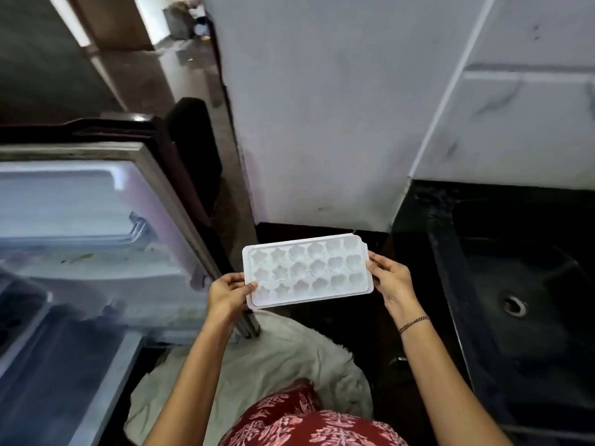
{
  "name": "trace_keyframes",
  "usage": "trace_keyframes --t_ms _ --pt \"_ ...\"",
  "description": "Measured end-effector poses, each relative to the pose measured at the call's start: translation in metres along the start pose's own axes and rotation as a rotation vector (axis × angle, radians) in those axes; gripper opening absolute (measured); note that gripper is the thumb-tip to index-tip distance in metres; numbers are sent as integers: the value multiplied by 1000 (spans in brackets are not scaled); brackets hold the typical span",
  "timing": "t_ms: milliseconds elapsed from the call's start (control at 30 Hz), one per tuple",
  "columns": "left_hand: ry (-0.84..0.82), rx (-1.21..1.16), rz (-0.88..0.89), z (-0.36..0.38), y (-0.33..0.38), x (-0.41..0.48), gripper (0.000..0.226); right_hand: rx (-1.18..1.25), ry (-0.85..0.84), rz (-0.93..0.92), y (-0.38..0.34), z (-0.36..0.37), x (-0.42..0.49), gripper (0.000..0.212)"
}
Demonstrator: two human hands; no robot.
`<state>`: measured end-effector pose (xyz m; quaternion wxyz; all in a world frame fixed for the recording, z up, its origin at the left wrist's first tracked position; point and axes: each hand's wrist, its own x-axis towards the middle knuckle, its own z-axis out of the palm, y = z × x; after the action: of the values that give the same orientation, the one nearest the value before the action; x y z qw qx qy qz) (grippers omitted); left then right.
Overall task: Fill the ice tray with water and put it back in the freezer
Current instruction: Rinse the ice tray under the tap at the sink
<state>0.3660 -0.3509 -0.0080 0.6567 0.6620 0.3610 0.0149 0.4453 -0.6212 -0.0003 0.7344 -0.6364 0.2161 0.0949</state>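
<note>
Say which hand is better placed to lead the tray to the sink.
Right, probably. The right hand grips the tray end nearest the sink; the left hand holds the end beside the open fridge.

ice tray [307,271] between open freezer [80,220] at left and sink [515,284] at right.
</note>
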Motion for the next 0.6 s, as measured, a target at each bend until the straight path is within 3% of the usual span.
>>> trace_keyframes --t_ms 367,600 --pt "-301 150 120 81 74 83 23 138 340 -94 -32 -20 23 25" --pt "-494 176 83 147 90 100 16 200 562 -153 -37 -43 17 16"
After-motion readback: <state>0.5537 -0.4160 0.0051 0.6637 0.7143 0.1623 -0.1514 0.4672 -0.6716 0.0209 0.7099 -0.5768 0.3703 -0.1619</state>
